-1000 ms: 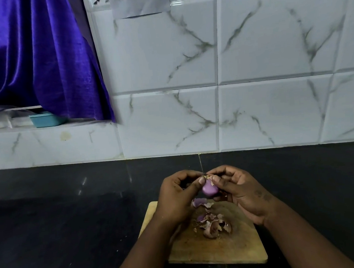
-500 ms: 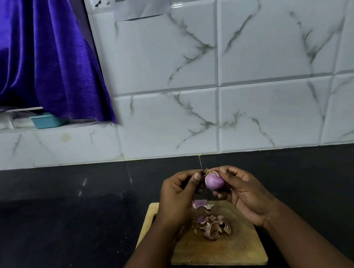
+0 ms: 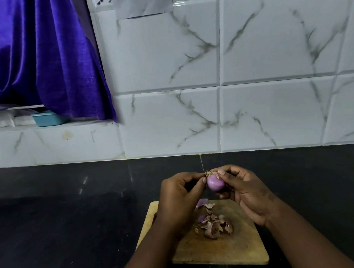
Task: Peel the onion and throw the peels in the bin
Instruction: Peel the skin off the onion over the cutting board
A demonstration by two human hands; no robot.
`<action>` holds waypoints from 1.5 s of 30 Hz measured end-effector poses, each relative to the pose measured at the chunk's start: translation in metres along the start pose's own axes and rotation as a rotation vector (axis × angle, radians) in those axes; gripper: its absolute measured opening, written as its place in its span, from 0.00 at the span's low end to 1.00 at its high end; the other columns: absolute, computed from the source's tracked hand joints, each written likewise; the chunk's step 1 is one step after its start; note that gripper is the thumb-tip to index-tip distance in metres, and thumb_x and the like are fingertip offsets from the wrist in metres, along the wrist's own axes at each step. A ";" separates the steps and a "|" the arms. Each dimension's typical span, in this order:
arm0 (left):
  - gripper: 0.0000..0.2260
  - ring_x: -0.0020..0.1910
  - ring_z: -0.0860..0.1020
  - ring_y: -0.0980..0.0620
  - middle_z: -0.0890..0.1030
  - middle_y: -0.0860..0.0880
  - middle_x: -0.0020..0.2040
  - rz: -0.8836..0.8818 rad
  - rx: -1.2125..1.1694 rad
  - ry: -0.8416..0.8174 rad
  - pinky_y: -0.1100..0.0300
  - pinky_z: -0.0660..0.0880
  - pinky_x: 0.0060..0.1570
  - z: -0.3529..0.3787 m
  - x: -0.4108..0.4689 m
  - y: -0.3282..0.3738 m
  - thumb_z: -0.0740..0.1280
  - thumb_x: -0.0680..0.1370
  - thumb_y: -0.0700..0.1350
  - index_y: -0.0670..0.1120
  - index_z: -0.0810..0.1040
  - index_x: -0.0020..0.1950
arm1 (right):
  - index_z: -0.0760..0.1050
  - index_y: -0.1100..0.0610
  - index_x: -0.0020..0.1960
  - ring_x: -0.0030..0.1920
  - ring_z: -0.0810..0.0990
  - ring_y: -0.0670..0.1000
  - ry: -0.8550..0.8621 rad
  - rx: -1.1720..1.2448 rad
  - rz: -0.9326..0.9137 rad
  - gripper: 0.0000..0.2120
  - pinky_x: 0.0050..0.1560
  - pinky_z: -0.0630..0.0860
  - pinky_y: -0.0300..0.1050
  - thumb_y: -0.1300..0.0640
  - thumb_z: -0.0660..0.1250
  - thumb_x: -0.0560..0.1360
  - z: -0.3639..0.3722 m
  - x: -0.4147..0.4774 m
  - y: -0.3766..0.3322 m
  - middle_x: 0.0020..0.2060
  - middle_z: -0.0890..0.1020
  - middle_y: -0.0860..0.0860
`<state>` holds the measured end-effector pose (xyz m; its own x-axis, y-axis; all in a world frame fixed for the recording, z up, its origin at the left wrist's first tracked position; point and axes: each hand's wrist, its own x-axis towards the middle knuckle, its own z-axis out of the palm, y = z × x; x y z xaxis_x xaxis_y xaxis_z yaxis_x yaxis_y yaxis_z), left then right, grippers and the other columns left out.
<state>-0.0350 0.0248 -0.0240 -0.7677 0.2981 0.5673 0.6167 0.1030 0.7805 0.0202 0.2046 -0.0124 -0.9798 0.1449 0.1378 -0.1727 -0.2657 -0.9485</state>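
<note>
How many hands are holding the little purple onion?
2. The left hand pinches the onion at its rooty top, on the left; the right hand grips it from the right. Both are above the wooden board.

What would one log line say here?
right hand: holds small purple onion | left hand: pinches its top | papery peels: on wooden board

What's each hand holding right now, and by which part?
The right hand grips the onion round its right side and underside. The left hand pinches its root end at the top.
</note>
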 end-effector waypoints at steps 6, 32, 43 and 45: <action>0.09 0.44 0.85 0.61 0.87 0.59 0.43 0.082 0.126 0.081 0.64 0.83 0.44 0.001 0.000 0.002 0.75 0.78 0.40 0.53 0.89 0.52 | 0.82 0.64 0.57 0.39 0.82 0.50 -0.019 0.002 0.000 0.16 0.37 0.80 0.41 0.56 0.70 0.73 0.000 0.000 0.001 0.48 0.86 0.59; 0.07 0.41 0.82 0.56 0.84 0.57 0.41 0.165 0.260 0.153 0.64 0.78 0.38 0.002 0.000 0.004 0.74 0.77 0.38 0.50 0.85 0.47 | 0.81 0.64 0.57 0.44 0.85 0.51 -0.046 0.045 -0.052 0.14 0.39 0.81 0.42 0.58 0.70 0.74 0.003 0.000 0.004 0.51 0.87 0.60; 0.06 0.45 0.87 0.55 0.89 0.52 0.45 -0.119 -0.301 -0.027 0.63 0.82 0.44 0.004 -0.003 0.014 0.74 0.79 0.37 0.47 0.87 0.51 | 0.80 0.63 0.61 0.48 0.85 0.54 -0.004 0.125 -0.057 0.14 0.40 0.83 0.42 0.60 0.64 0.79 -0.002 0.005 0.007 0.54 0.86 0.60; 0.05 0.44 0.87 0.55 0.89 0.51 0.45 -0.116 -0.279 -0.023 0.63 0.82 0.44 0.004 -0.003 0.012 0.74 0.78 0.38 0.47 0.88 0.51 | 0.81 0.62 0.61 0.48 0.86 0.54 0.002 0.108 -0.063 0.15 0.41 0.83 0.42 0.59 0.65 0.78 -0.002 0.005 0.007 0.54 0.86 0.60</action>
<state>-0.0248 0.0290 -0.0172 -0.8238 0.3216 0.4668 0.4511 -0.1267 0.8834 0.0143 0.2050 -0.0186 -0.9666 0.1666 0.1950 -0.2435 -0.3571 -0.9018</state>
